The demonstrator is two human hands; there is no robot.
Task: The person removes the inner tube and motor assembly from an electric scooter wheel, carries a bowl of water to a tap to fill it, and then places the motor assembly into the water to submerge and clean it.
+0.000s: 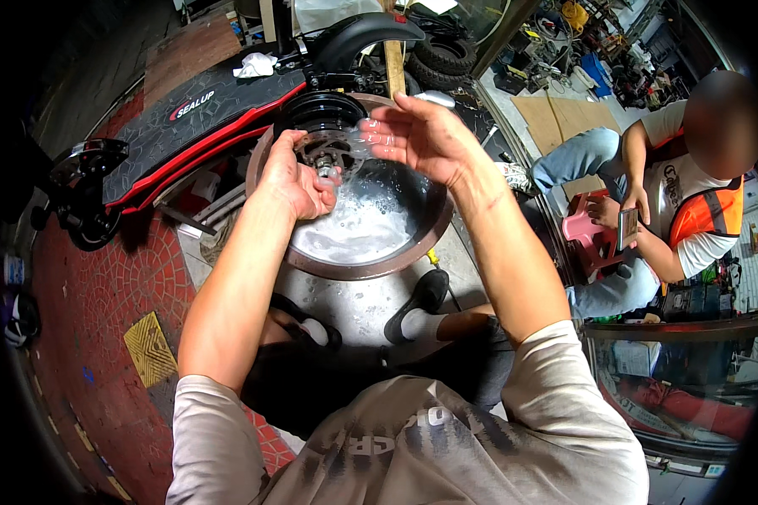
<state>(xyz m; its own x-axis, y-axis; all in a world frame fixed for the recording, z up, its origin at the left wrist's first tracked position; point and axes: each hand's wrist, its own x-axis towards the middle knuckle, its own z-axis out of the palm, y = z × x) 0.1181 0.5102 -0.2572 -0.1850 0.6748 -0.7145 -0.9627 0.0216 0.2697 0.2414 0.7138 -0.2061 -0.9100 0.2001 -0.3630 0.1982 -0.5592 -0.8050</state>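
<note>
Both my hands are wet above a round brown-rimmed basin (pixel 440 220) of cloudy, foamy water (pixel 354 223). My left hand (pixel 299 178) is loosely cupped over the left side, thumb raised and apart from the curled fingers, with nothing visible in it. Just beyond its fingers, a black wheel rim (pixel 320 108) with a brake disc and hub leans inside the far side of the basin. My right hand (pixel 421 139) is raised over the far right side, fingers stretched toward the left and shining with water. Blurred droplets show between the hands.
A scooter with a black and red deck (pixel 202 109) lies at the far left, a white cloth (pixel 255 65) on it. Tyres (pixel 442 57) lie beyond the basin. A yellow-handled screwdriver (pixel 433 257) is near my shoe. At right, a seated person in an orange vest (pixel 716 209) holds a phone (pixel 627 227).
</note>
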